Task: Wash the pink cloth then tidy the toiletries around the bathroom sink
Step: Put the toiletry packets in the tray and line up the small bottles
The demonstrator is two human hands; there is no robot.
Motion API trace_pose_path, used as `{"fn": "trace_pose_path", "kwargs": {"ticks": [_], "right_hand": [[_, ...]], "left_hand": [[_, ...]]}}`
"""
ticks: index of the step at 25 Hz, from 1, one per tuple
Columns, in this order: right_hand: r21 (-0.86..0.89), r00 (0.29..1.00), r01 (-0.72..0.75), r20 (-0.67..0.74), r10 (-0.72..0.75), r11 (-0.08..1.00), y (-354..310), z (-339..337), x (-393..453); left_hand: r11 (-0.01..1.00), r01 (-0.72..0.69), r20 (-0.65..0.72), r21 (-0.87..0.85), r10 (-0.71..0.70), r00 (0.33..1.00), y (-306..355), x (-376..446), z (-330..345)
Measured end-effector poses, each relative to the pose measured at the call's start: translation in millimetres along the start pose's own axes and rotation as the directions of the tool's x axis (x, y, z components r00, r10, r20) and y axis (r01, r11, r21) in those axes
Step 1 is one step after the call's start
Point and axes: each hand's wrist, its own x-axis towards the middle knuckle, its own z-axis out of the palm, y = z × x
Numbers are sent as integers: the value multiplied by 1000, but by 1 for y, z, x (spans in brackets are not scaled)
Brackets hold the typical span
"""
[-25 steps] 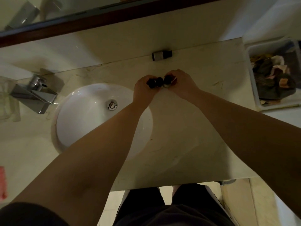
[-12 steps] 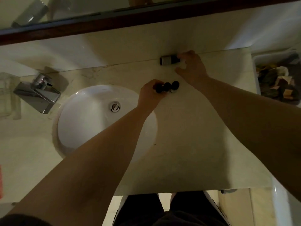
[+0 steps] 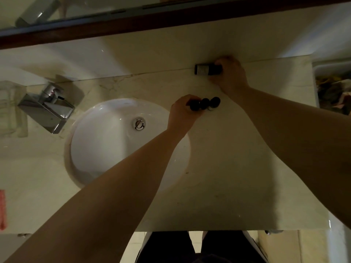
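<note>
Since the earlier frame my right hand (image 3: 230,76) has closed round the lying bottle (image 3: 207,69), long axis along the backsplash, upper right. Left hand (image 3: 182,112) seemingly grips the leftmost of three upright bottles (image 3: 204,104) mid-frame.

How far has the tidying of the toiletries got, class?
Done, apparently: three dark-capped bottles stand in a row by the sink. In hand: the left hand holds the row's end bottle; the right hand grips the lying bottle at the wall. Left: standing it with the others.
</note>
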Motion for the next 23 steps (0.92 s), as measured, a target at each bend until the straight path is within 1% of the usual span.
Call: {"fn": "trace_pose_path", "kwargs": {"ticks": [2, 4, 8, 9, 11, 13, 16, 17, 21, 23], "right_hand": [[-30, 1000, 13, 4, -13, 999, 0, 0, -2], [-2, 1000, 14, 20, -14, 1000, 2, -3, -11], [166, 997, -71, -15, 74, 984, 18, -17, -40], [186, 996, -75, -30, 82, 980, 23, -22, -49], [184, 997, -64, -37, 72, 981, 33, -32, -65], [156, 999, -34, -15, 37, 987, 40, -44, -80], [98, 996, 91, 8, -92, 991, 44, -58, -93], [90, 993, 113, 17, -115, 989, 44, -61, -96], [129, 993, 47, 100, -60, 991, 42, -58, -109], [167, 994, 20, 107, -39, 986, 39, -49, -114]], "left_hand": [[1000, 8, 0, -14, -8, 1000, 0, 0, 1], [1000, -2, -5, -15, 2, 1000, -1, 0, 1], [1000, -2, -22, -16, 2, 1000, -1, -4, 0], [1000, 2, -29, -16, -3, 1000, -1, -4, -1], [1000, 8, -50, -10, -8, 999, -1, -7, -1], [1000, 12, -61, -4, -12, 998, 0, -8, 0], [999, 51, -40, 7, -51, 998, 6, -12, -1], [998, 60, -30, 13, -60, 998, 8, -13, -1], [997, 75, -22, 13, -74, 997, 12, -17, -1], [997, 80, -36, 7, -80, 996, 9, -16, 1]]}}
